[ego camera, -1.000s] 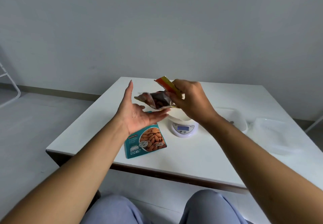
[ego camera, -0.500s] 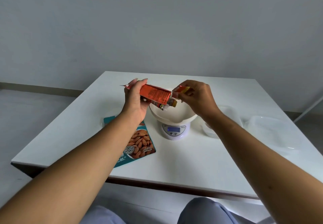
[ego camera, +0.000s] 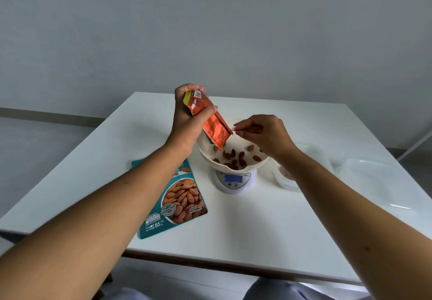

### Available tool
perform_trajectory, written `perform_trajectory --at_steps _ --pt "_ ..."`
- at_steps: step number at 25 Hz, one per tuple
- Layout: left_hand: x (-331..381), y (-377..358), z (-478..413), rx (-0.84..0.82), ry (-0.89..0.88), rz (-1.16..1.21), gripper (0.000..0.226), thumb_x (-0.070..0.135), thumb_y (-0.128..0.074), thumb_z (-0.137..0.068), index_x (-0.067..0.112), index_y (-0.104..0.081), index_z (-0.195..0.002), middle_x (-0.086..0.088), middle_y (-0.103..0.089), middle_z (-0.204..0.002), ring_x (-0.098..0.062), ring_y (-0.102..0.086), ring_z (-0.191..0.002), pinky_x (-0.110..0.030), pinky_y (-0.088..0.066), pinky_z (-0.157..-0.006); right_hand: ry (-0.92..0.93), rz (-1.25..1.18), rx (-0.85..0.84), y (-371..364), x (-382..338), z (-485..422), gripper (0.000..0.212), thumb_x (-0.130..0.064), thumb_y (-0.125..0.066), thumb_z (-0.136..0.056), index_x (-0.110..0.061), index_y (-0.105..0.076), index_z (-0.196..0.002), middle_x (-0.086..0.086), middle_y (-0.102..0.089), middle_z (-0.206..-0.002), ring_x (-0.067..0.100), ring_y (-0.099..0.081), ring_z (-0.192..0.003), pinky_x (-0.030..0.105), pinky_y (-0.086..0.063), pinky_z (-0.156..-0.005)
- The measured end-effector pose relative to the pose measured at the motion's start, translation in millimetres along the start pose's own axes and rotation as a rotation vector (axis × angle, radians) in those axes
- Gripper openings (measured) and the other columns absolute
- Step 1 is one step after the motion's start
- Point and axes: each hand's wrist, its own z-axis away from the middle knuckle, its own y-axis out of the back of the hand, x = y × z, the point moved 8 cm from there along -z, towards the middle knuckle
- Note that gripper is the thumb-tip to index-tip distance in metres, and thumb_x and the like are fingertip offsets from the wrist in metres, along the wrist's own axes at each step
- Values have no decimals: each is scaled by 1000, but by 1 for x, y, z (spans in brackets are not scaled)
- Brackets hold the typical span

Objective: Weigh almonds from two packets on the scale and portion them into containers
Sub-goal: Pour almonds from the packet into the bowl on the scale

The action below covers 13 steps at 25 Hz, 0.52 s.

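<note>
Almonds (ego camera: 233,159) lie scattered in the cream bowl (ego camera: 205,152), which sits on a small white scale (ego camera: 233,182) with its blue display lit, near the middle of the white table (ego camera: 257,229).

The person's left hand (ego camera: 187,117) is wrapped round the upper end of an orange packet (ego camera: 214,126), fingers and thumb curled firmly about it. It holds the packet tilted, the open mouth pointing down over the left side of the bowl.

The right hand (ego camera: 264,136) hovers above the bowl's far rim, just beside the packet's mouth. Its thumb and forefinger pinch a thin scrap (ego camera: 247,130), too small for me to say what it is, and the other fingers are loosely curled.

A teal packet (ego camera: 182,199) printed with almonds lies flat on the table left of the scale, its top hidden under the left forearm. A clear container (ego camera: 287,182) stands just right of the scale, half hidden behind the right forearm. A second clear container (ego camera: 374,182) lies further right, near the table's edge.
</note>
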Motion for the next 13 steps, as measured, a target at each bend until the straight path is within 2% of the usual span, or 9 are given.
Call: perform_trajectory --at_steps 2,5,7,11,13 --pt "1 -2 0 -30 -8 -24 47 8 -69 -72 28 -44 -107 -4 -57 -129 -20 -57 -118 -29 -51 -93 -10 -4 6 1 1 2 15 -4 -74 -78 -3 -74 -93 7 -75 -98 10 -71 -83 11 -52 -75" --pt "5 -9 2 -101 -24 -46 50 8 -69 -75 24 -42 -114 -1 -55 -132 -16 -55 -121 -32 -50 -98 -30 -20 28 3 0 6 14 -5 -74 -79 -4 -75 -93 5 -75 -100 12 -71 -89 23 -57 -76" --pt "9 -11 4 -114 -52 -54 52 8 -69 -74 24 -41 -115 0 -54 -132 -17 -54 -122 -31 -50 -97 -36 -50 45 6 -1 10 14 -5 -73 -79 -4 -74 -94 4 -75 -102 12 -71 -91 22 -57 -78" --pt "18 -12 11 -48 -73 -41 51 8 -70 -74 25 -41 -113 2 -55 -129 -17 -55 -120 -32 -50 -96 -47 -76 38 4 -5 15 14 -4 -73 -79 -3 -74 -93 6 -75 -100 12 -71 -88 18 -55 -78" --pt "19 -6 16 20 -18 -52 51 19 -74 -72 23 -42 -112 4 -58 -119 -13 -58 -110 -34 -50 -96 -61 -86 42 6 -7 19 12 -7 -73 -80 -4 -74 -92 7 -76 -97 14 -71 -88 23 -56 -78"
